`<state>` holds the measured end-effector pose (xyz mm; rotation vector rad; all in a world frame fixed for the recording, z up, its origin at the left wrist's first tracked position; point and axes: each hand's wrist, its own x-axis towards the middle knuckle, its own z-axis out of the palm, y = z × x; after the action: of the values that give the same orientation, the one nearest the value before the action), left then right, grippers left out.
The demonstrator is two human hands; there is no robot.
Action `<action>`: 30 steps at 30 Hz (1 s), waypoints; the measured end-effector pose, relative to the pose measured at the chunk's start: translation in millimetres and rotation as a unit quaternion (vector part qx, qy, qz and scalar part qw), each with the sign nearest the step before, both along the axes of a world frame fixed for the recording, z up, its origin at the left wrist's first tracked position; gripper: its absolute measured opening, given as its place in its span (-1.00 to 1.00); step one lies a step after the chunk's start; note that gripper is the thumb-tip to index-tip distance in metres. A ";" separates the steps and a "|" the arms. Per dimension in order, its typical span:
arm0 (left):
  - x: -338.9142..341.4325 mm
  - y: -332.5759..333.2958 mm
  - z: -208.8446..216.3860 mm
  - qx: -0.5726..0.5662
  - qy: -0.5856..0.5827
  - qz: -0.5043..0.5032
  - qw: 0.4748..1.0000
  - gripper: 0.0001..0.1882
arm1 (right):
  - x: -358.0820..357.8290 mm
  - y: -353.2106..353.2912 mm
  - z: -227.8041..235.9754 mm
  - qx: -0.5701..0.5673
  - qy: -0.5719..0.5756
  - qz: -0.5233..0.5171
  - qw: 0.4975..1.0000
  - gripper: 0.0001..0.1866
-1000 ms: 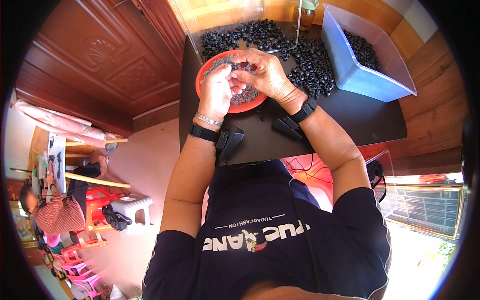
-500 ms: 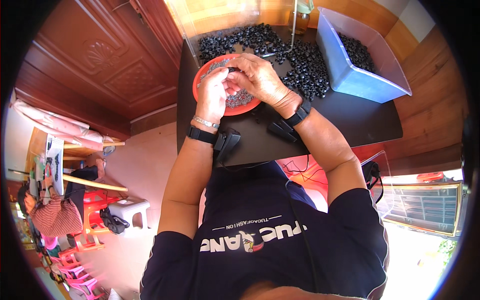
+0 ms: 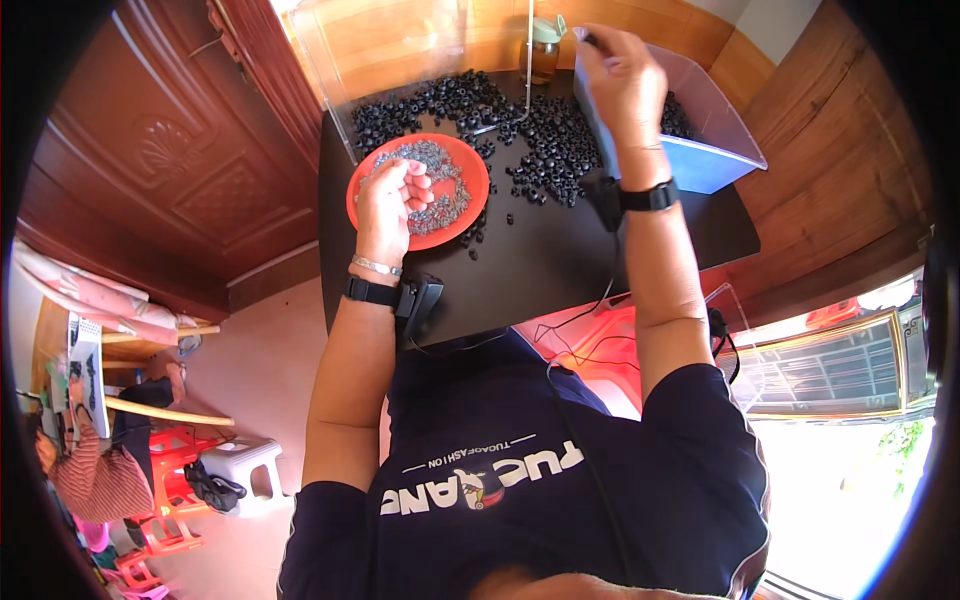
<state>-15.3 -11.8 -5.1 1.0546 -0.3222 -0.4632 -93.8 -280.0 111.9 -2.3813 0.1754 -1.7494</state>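
My left hand [image 3: 388, 208] rests over a red round plate [image 3: 481, 187], its fingers curled in; whatever they hold, if anything, is hidden. Small grey metal bits [image 3: 450, 208] cover the plate's inside. My right hand [image 3: 628, 92] is raised above the left wall of the blue plastic bin [image 3: 690, 165]. Between its thumb and fingers is a small black plastic part [image 3: 590, 39]. Many more black plastic parts [image 3: 550, 165] lie heaped on the dark table [image 3: 530, 262], and others fill the bin.
A clear plastic panel [image 3: 420, 45] stands behind the heap, with a green-lidded jar [image 3: 543, 60] beside it. Cables run from the wrist-worn devices over the table's front edge. At far left, a person [image 3: 100, 475] works near red stools [image 3: 175, 470] and a white stool [image 3: 245, 470].
My hands were together over the plate at the black part. The right has moved away right and up to the bin with it; the left stays over the plate. The whole view has shifted.
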 end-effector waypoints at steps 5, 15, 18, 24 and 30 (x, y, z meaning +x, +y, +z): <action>0.3 -5.3 2.5 -0.009 -0.004 0.001 1.000 -0.76 | -16.7 -55.5 -0.2 -0.061 0.028 -0.167 0.984 -0.80; -0.8 -1.3 0.5 0.021 -0.021 0.001 1.000 -0.75 | 23.7 -1.2 -35.5 0.005 0.350 0.077 0.933 -0.81; -1.1 -1.4 0.7 0.014 -0.013 0.004 1.000 -0.76 | 32.5 0.3 -55.7 -0.013 0.478 0.100 0.873 -0.80; -1.5 -0.5 1.8 0.023 -0.018 0.000 1.000 -0.76 | 42.6 -4.2 -90.5 -0.094 0.545 0.069 0.830 -0.86; -0.1 -3.6 0.8 0.003 -0.021 0.008 1.000 -0.76 | 56.4 -3.4 -105.4 -0.096 0.530 0.075 0.839 -0.84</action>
<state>-15.4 -15.4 -4.3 1.0731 -0.3487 -0.4283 -37.4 -283.4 6.5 -3.1098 -0.0574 -0.2109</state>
